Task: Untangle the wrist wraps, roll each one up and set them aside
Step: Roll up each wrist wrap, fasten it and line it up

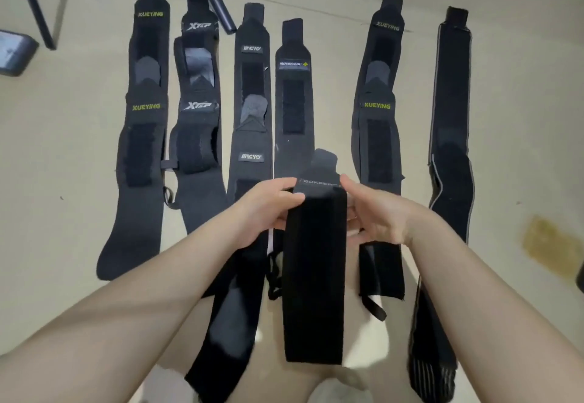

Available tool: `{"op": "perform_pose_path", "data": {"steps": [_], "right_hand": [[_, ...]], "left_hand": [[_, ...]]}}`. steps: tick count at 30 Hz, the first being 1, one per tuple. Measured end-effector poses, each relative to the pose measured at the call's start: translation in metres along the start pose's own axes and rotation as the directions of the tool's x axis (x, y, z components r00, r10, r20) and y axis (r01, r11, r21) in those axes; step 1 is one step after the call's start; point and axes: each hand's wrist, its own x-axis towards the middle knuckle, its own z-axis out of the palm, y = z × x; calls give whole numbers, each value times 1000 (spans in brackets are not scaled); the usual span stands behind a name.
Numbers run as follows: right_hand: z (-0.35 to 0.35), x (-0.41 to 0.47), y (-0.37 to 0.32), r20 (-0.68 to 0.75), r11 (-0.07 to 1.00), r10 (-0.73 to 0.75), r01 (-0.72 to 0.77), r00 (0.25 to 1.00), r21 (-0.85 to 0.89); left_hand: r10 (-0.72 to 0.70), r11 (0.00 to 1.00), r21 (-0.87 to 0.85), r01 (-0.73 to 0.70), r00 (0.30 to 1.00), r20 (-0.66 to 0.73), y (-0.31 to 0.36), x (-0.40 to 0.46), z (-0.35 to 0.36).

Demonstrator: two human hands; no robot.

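**Black wrist wraps laid out in a row, one held up**

A black wrap marked BOKEEACH [313, 263] hangs unrolled, flat and straight, its labelled upper end pinched from both sides. Behind it, flat on the floor in parallel strips, lie two XUEYING wraps [142, 137] [377, 124], an XTEP wrap [196, 118], a MCYO wrap [251, 111], a wrap with a small blue label [294, 111] and a grey-edged wrap [450, 124]. None is rolled.

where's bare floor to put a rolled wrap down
Free: the wide strip of floor right of the grey-edged wrap, above the yellow stain, and the floor left of the far-left Xueying wrap. A narrower gap lies between the right Xueying wrap and the grey-edged one. The middle rows are crowded, wraps nearly touching.
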Motion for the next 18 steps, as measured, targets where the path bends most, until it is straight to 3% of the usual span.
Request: {"op": "perform_pose_path", "data": {"steps": [2, 4, 10, 14, 18], "right_hand": [[0, 17, -1, -373, 966, -83, 167, 924, 199], [1, 35, -3, -534, 932, -152, 300, 832, 202], [17, 60, -24, -502, 918, -312, 392, 806, 59], [27, 71, -46, -444, 849, -363, 487, 820, 207], [25, 91, -66, -434, 877, -388, 471, 813, 97]], "left_hand": [[28, 999, 34, -27, 999, -44, -7, -6, 1], [31, 999, 27, -29, 997, -66, -15, -10, -1], [85, 977, 194, -89, 996, 30, -25, -18, -11], [137, 952, 261, -162, 984, 110, -9, -16, -25], [150, 925, 340, -169, 985, 81, -10, 1, -35]]}}
